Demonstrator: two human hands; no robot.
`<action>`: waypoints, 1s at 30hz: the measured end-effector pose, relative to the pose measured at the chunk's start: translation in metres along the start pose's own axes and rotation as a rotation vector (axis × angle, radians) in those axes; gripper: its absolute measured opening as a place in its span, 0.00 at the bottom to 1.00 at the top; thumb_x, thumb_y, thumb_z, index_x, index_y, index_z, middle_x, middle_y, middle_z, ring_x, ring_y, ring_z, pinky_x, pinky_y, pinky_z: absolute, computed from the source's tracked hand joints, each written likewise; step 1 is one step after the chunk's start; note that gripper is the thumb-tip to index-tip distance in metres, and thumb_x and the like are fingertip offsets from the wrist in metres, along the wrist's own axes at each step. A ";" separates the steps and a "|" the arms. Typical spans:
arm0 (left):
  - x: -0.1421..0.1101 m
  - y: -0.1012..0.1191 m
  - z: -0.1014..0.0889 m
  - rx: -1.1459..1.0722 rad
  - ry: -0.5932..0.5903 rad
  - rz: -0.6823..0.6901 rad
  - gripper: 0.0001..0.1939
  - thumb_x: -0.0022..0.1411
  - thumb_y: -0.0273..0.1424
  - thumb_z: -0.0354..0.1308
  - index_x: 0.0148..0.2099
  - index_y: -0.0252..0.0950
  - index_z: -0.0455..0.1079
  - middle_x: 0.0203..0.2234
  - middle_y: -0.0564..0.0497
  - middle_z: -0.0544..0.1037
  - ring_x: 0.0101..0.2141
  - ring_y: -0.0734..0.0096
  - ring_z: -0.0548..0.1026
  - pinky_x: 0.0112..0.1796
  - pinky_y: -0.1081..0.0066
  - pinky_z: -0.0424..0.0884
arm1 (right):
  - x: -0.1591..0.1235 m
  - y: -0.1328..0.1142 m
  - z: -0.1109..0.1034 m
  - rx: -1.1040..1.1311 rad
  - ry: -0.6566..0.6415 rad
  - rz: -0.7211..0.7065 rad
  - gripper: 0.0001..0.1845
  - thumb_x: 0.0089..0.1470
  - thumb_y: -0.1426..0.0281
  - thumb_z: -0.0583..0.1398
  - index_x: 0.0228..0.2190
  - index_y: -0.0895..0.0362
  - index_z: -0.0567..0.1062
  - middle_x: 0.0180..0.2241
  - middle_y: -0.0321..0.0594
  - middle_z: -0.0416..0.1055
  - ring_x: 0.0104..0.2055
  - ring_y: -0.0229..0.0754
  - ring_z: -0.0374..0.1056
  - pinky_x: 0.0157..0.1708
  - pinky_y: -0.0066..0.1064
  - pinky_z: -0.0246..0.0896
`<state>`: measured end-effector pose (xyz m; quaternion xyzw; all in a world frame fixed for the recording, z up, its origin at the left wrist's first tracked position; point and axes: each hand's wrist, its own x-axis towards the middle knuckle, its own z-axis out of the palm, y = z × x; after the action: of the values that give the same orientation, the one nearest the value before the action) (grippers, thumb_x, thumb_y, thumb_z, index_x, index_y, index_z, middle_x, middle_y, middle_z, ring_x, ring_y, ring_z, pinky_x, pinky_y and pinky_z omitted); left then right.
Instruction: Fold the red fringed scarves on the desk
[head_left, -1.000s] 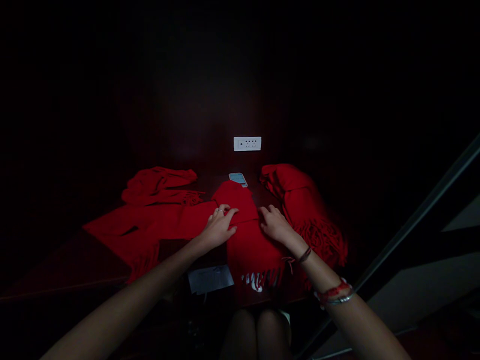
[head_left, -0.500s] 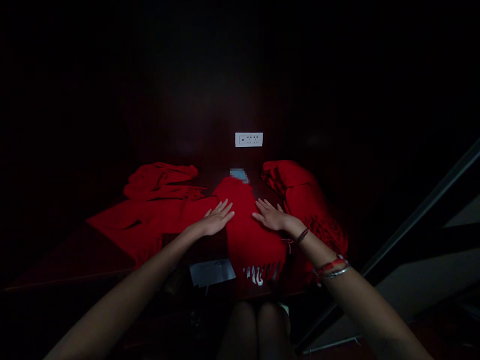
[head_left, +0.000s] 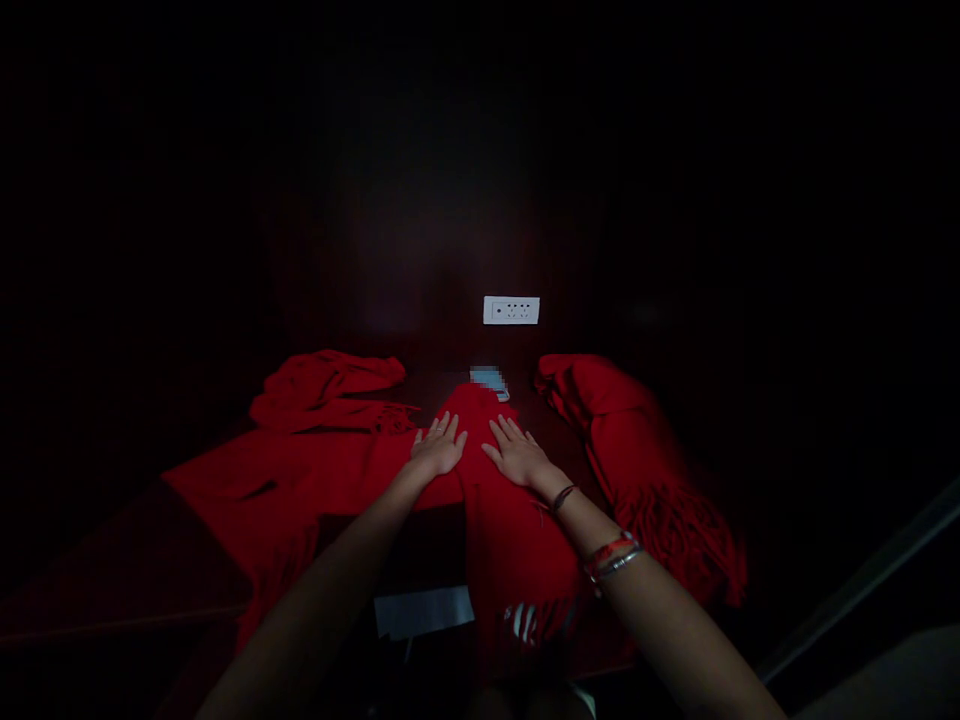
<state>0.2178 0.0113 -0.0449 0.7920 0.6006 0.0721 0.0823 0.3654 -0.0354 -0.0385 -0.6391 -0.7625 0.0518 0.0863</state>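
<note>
A red fringed scarf (head_left: 517, 545) lies across the dark table, one part running left and another hanging toward me with its fringe at the front edge. My left hand (head_left: 441, 447) rests flat on it, fingers spread, a ring on one finger. Close by on the right, my right hand (head_left: 516, 455) also lies palm down on the scarf with its fingers out. Neither hand grips anything. A bunched red scarf (head_left: 330, 385) sits behind on the left. To the right is a folded red scarf (head_left: 630, 430), its fringe spilling forward.
A pale blue, blurred flat object, perhaps a phone (head_left: 491, 383), lies behind the middle scarf. On the dark back wall is a white socket plate (head_left: 511, 311). A pale sheet (head_left: 426, 612) shows near the table's front edge. Much of the surroundings is too dark to make out.
My right hand has come inward over the middle scarf, closer to my left hand. The view has tilted up, so the table things appear lower.
</note>
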 end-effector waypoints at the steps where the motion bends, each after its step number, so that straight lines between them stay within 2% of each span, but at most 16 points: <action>1: 0.000 0.000 0.001 0.000 0.006 -0.001 0.28 0.58 0.42 0.28 0.59 0.37 0.37 0.57 0.52 0.38 0.55 0.66 0.40 0.51 0.56 0.42 | -0.001 0.001 0.002 0.005 0.022 0.002 0.34 0.52 0.54 0.36 0.55 0.60 0.44 0.57 0.43 0.34 0.58 0.43 0.30 0.52 0.43 0.32; 6: -0.005 -0.006 -0.005 -0.026 0.117 -0.039 0.30 0.58 0.43 0.28 0.59 0.34 0.39 0.57 0.47 0.40 0.55 0.63 0.42 0.50 0.58 0.46 | -0.004 0.010 -0.001 0.108 0.214 0.002 0.31 0.53 0.58 0.39 0.53 0.65 0.51 0.55 0.46 0.44 0.57 0.42 0.37 0.52 0.36 0.37; 10: -0.008 -0.020 -0.010 0.027 0.289 -0.225 0.29 0.59 0.41 0.29 0.58 0.31 0.43 0.56 0.42 0.43 0.55 0.59 0.43 0.50 0.56 0.44 | -0.006 0.021 -0.008 0.197 0.458 0.044 0.29 0.54 0.61 0.39 0.51 0.69 0.54 0.53 0.50 0.49 0.56 0.39 0.42 0.53 0.31 0.38; 12: -0.009 -0.026 -0.011 0.053 0.267 -0.310 0.29 0.59 0.40 0.30 0.58 0.29 0.43 0.56 0.41 0.44 0.55 0.58 0.42 0.51 0.56 0.42 | -0.007 0.022 -0.011 0.227 0.541 0.043 0.29 0.54 0.62 0.39 0.50 0.70 0.55 0.53 0.50 0.50 0.55 0.39 0.43 0.53 0.30 0.38; 14: -0.009 -0.029 -0.010 0.073 0.183 -0.354 0.29 0.58 0.39 0.32 0.58 0.29 0.43 0.56 0.41 0.43 0.55 0.58 0.41 0.51 0.56 0.40 | -0.009 0.020 -0.012 0.237 0.569 0.010 0.28 0.54 0.62 0.40 0.50 0.69 0.55 0.53 0.49 0.50 0.56 0.38 0.42 0.53 0.30 0.37; 17: -0.009 -0.030 -0.010 0.094 0.112 -0.372 0.29 0.58 0.39 0.32 0.58 0.29 0.42 0.56 0.42 0.42 0.55 0.58 0.39 0.51 0.57 0.39 | -0.011 0.014 -0.012 0.219 0.526 -0.082 0.28 0.53 0.61 0.42 0.51 0.65 0.54 0.54 0.46 0.49 0.56 0.38 0.40 0.53 0.32 0.37; 23: -0.011 -0.028 -0.010 0.112 0.138 -0.380 0.28 0.58 0.38 0.32 0.58 0.29 0.42 0.56 0.42 0.42 0.55 0.57 0.39 0.51 0.56 0.39 | -0.014 0.008 -0.006 0.071 0.283 -0.298 0.28 0.52 0.59 0.44 0.51 0.60 0.55 0.54 0.44 0.47 0.57 0.39 0.38 0.53 0.35 0.35; 26: -0.012 -0.029 -0.008 0.113 0.178 -0.384 0.28 0.58 0.38 0.32 0.58 0.31 0.43 0.56 0.43 0.43 0.55 0.57 0.39 0.51 0.56 0.40 | -0.015 0.008 -0.004 0.003 0.146 -0.294 0.28 0.52 0.57 0.42 0.53 0.56 0.51 0.56 0.42 0.43 0.57 0.41 0.37 0.53 0.39 0.34; 30: -0.008 -0.035 -0.009 0.100 0.189 -0.408 0.28 0.58 0.38 0.33 0.58 0.32 0.44 0.56 0.44 0.44 0.55 0.57 0.39 0.51 0.56 0.39 | -0.017 0.009 -0.003 -0.037 0.082 -0.266 0.29 0.52 0.56 0.40 0.54 0.55 0.48 0.56 0.41 0.40 0.57 0.41 0.35 0.53 0.39 0.34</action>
<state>0.1809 0.0137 -0.0438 0.6469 0.7562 0.0980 -0.0008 0.3780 -0.0508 -0.0385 -0.5357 -0.8370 -0.0005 0.1117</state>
